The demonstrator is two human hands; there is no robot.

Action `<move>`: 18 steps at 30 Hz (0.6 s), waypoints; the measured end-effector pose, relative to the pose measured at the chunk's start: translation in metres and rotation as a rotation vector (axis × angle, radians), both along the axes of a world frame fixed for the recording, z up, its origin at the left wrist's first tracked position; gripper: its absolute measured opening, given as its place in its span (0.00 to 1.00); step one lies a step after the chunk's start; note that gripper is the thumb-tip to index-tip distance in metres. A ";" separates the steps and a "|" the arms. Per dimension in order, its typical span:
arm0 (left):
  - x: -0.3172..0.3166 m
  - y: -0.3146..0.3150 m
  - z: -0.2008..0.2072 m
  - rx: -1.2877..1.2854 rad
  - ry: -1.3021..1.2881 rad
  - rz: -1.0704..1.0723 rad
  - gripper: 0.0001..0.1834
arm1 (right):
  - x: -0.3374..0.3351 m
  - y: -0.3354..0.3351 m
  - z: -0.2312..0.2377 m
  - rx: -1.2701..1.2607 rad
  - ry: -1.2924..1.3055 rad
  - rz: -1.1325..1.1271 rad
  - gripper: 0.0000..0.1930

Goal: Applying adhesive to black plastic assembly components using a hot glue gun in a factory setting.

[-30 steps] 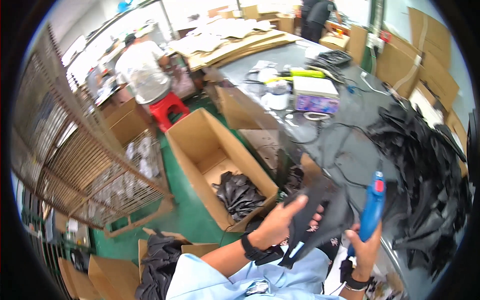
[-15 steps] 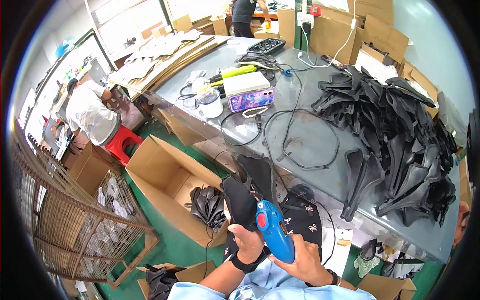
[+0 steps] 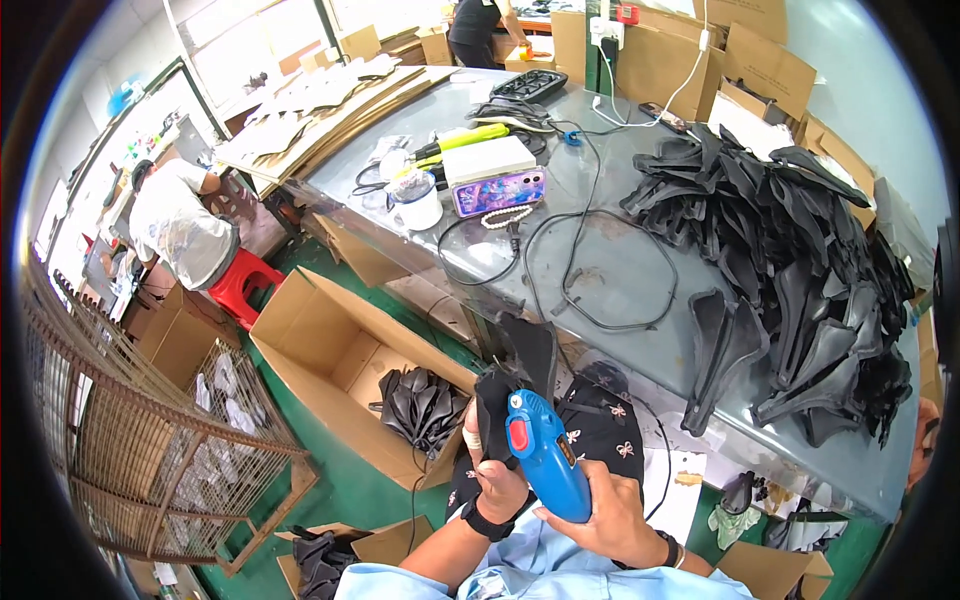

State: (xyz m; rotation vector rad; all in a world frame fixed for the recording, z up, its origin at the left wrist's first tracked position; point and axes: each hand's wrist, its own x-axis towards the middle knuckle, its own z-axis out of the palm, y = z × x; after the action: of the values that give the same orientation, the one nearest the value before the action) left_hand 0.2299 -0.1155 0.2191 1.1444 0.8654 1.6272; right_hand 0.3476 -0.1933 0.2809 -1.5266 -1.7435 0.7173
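Note:
My left hand (image 3: 498, 494) is closed around the edge of a black, bicycle-saddle-shaped piece (image 3: 493, 405), held upright over my lap. Its far portion spreads out toward the table edge, and part of it is hidden behind the tool. In my right hand (image 3: 612, 515) is a blue handheld power tool (image 3: 552, 462) with a red button. Its head rests against or very near the piece; the working tip is hidden from view. Both wrists wear dark bands.
A grey table (image 3: 620, 270) carries a heap of similar black pieces (image 3: 770, 220), looped cable, a purple-cased phone (image 3: 500, 192) and a white cup (image 3: 416, 208). Left of my knees stands an open carton (image 3: 300, 345) with several black pieces, beside a wire cage (image 3: 150, 440). Two people work farther off.
The black piece has turned from its broad face to a narrower, edge-on view. My left fingers now show along its side. The tool has barely moved.

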 end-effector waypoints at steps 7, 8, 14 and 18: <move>-0.030 0.000 -0.004 -0.056 0.019 -0.087 0.33 | 0.030 0.022 0.014 0.036 -0.113 0.019 0.32; -0.026 0.001 0.011 -0.041 0.085 -0.022 0.20 | 0.034 0.030 0.012 0.097 -0.029 -0.054 0.32; -0.023 -0.004 0.028 -0.037 0.389 -0.174 0.12 | 0.043 0.051 0.018 -0.073 0.459 -0.212 0.30; -0.010 -0.007 0.035 0.414 0.307 0.105 0.11 | 0.050 0.049 0.013 0.090 0.410 -0.447 0.25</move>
State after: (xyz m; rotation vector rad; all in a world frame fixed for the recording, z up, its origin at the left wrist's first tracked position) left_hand 0.2201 -0.1230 0.2541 1.6947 0.8088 1.7969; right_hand 0.3977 -0.1442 0.2937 -1.5073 -1.0708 0.6521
